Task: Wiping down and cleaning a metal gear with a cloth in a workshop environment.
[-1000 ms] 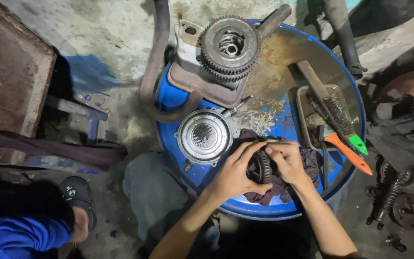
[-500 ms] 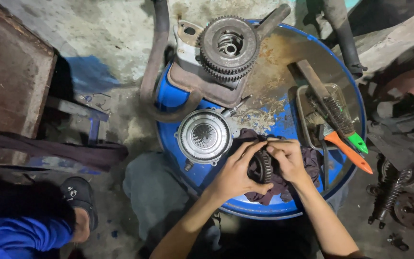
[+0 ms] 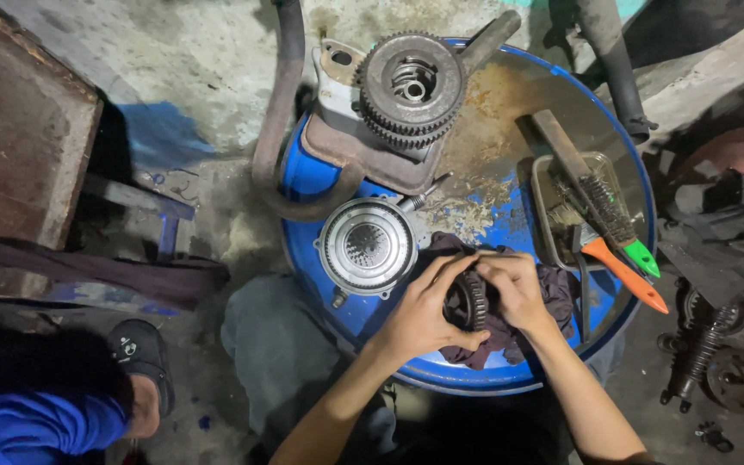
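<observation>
1. Two hands work at the near edge of the blue drum top [image 3: 475,383]: the left hand [image 3: 424,314] and the right hand [image 3: 517,293] are pressed in from either side on one small dark toothed gear [image 3: 473,300], which stands on edge between them.
2. Compared with half a second and a second ago, hardly anything has moved: the fingers sit curled around the gear in the same pose, in the same spot, so the handling of that gear looks to be going on without a new step begun.
3. One dark rag [image 3: 510,331] lies bunched under and around the gear, touching both hands.
4. One round silver clutch hub [image 3: 367,246] with a splined centre lies flat just beside the left hand, unmoved.
5. One large stacked gear cluster [image 3: 412,86] rests on one rusty bracket plate [image 3: 363,151] at the far side of the drum.
6. One clear tray [image 3: 551,211] on the right holds one wire brush [image 3: 592,194]; one green handle [image 3: 643,258] and one orange handle [image 3: 626,274] stick out of it, two coloured handles in all.
7. One other person in a blue sleeve [image 3: 36,430] crouches at lower left, well apart, with one dark shoe [image 3: 139,353] showing.
</observation>
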